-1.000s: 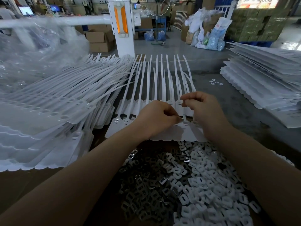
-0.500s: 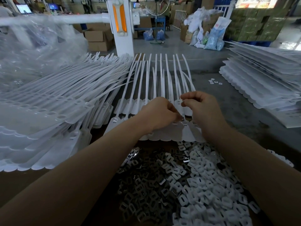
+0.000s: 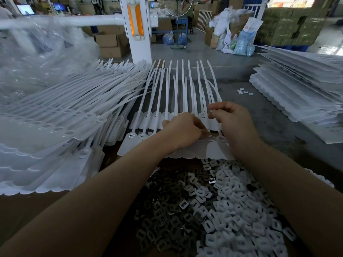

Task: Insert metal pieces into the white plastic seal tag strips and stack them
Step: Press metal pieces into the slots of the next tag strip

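Definitely a factory floor or assembly workshop: stacks of white seal tag strips [image 3: 55,115] piled on the bench [image 3: 289,127], heaps of loose metal pieces [image 3: 167,216], cardboard boxes [image 3: 111,41], bulging sacks [image 3: 241,41] on bare concrete, computer monitors [image 3: 25,9] way back.

A joined row of white seal tag strips [image 3: 182,101] lies flat mid-counter, tails pointing to the far edge, flat heads toward the near edge. Metal pieces [image 3: 167,217] lie heaped at the near edge; two left-hand heads [image 3: 136,136] already carry inserts.
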The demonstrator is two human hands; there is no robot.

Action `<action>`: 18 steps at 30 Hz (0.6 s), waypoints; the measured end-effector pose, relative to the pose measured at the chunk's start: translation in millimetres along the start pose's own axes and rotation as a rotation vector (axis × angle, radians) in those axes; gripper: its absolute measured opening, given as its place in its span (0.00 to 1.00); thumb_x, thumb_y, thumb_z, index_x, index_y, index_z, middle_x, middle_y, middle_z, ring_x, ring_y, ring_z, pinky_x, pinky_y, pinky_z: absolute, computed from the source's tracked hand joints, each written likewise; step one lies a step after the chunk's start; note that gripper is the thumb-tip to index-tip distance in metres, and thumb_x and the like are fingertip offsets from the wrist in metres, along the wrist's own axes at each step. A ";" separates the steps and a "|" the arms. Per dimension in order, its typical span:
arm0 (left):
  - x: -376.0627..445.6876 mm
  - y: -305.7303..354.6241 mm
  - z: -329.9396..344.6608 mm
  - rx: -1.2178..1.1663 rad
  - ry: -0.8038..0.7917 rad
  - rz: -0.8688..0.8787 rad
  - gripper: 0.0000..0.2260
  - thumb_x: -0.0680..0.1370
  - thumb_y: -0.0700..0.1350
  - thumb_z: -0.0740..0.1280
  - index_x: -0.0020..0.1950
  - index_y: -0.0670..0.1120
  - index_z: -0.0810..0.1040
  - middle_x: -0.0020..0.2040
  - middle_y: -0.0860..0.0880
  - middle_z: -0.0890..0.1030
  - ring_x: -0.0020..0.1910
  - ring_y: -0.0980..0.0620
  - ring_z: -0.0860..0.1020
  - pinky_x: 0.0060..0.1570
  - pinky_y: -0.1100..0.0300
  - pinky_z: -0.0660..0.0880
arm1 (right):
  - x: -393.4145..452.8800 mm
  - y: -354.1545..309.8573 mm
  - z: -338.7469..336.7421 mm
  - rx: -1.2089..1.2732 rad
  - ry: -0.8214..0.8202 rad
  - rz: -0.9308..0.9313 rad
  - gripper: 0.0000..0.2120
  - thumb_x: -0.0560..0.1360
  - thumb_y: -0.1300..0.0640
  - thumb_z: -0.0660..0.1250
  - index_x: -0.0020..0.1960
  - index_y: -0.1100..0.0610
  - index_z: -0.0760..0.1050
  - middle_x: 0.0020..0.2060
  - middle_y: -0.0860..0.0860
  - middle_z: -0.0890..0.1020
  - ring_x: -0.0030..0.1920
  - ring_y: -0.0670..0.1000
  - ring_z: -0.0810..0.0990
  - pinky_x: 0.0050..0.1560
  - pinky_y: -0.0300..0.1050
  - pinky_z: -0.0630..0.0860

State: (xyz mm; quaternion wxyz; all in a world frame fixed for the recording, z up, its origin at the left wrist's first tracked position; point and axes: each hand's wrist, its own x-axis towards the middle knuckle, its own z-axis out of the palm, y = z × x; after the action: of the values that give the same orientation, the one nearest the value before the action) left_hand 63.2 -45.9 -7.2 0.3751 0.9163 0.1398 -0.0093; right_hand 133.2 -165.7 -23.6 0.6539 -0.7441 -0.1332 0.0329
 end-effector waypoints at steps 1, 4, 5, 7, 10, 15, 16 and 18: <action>-0.2 0.5 -0.1 0.001 -0.006 0.000 0.06 0.76 0.54 0.70 0.48 0.53 0.84 0.48 0.53 0.83 0.56 0.50 0.77 0.67 0.44 0.67 | -0.2 0.1 0.3 -0.003 -0.003 -0.001 0.10 0.76 0.64 0.64 0.47 0.51 0.81 0.37 0.45 0.82 0.32 0.29 0.75 0.30 0.34 0.70; -0.8 1.6 -0.3 0.019 -0.007 0.002 0.07 0.76 0.55 0.71 0.48 0.53 0.84 0.47 0.53 0.83 0.55 0.51 0.78 0.65 0.44 0.68 | -1.1 0.1 1.0 -0.002 -0.006 -0.007 0.10 0.76 0.64 0.64 0.47 0.51 0.80 0.38 0.46 0.83 0.31 0.29 0.75 0.31 0.34 0.69; -0.8 2.3 -0.1 0.027 -0.003 0.004 0.08 0.75 0.55 0.71 0.48 0.53 0.84 0.47 0.52 0.83 0.54 0.51 0.78 0.65 0.44 0.68 | -1.1 0.0 0.9 -0.001 -0.004 -0.006 0.10 0.76 0.64 0.64 0.47 0.51 0.80 0.38 0.46 0.83 0.31 0.29 0.75 0.30 0.33 0.70; -1.1 3.9 -0.1 0.036 0.001 0.011 0.08 0.75 0.55 0.71 0.47 0.52 0.85 0.45 0.52 0.83 0.53 0.51 0.78 0.65 0.43 0.69 | -1.2 -0.2 0.7 -0.003 -0.004 -0.005 0.10 0.76 0.64 0.64 0.48 0.52 0.80 0.38 0.47 0.82 0.31 0.29 0.75 0.30 0.32 0.69; -2.1 6.2 -0.6 0.029 0.001 0.011 0.09 0.74 0.55 0.72 0.46 0.51 0.85 0.44 0.52 0.84 0.52 0.50 0.79 0.65 0.41 0.69 | -1.1 -0.8 0.4 0.009 0.000 -0.009 0.10 0.76 0.65 0.63 0.48 0.54 0.81 0.38 0.47 0.82 0.32 0.29 0.75 0.25 0.28 0.69; -2.5 7.8 -0.8 0.026 0.016 0.000 0.07 0.73 0.54 0.73 0.44 0.51 0.86 0.43 0.51 0.84 0.50 0.51 0.80 0.65 0.42 0.69 | -0.6 -1.1 0.3 0.008 0.003 -0.001 0.10 0.76 0.65 0.63 0.48 0.54 0.81 0.38 0.48 0.82 0.30 0.30 0.75 0.23 0.29 0.68; -2.2 8.0 -1.1 0.027 0.016 -0.004 0.07 0.73 0.54 0.73 0.44 0.51 0.86 0.43 0.51 0.85 0.49 0.51 0.80 0.65 0.42 0.69 | -0.7 -1.2 0.3 0.006 0.003 0.001 0.10 0.76 0.65 0.63 0.48 0.54 0.81 0.38 0.48 0.82 0.30 0.31 0.74 0.23 0.29 0.68; -1.2 7.7 -1.1 0.026 0.011 -0.010 0.07 0.73 0.54 0.73 0.44 0.52 0.86 0.43 0.51 0.85 0.50 0.51 0.79 0.65 0.42 0.69 | -1.1 -1.5 0.4 0.003 0.002 0.004 0.10 0.76 0.64 0.63 0.48 0.53 0.81 0.38 0.48 0.82 0.29 0.31 0.74 0.23 0.30 0.68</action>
State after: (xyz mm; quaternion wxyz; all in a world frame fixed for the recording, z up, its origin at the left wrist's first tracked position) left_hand 64.0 -50.7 -0.9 0.3622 0.9205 0.1464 -0.0082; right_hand 131.8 -165.4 -22.3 0.6552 -0.7433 -0.1309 0.0338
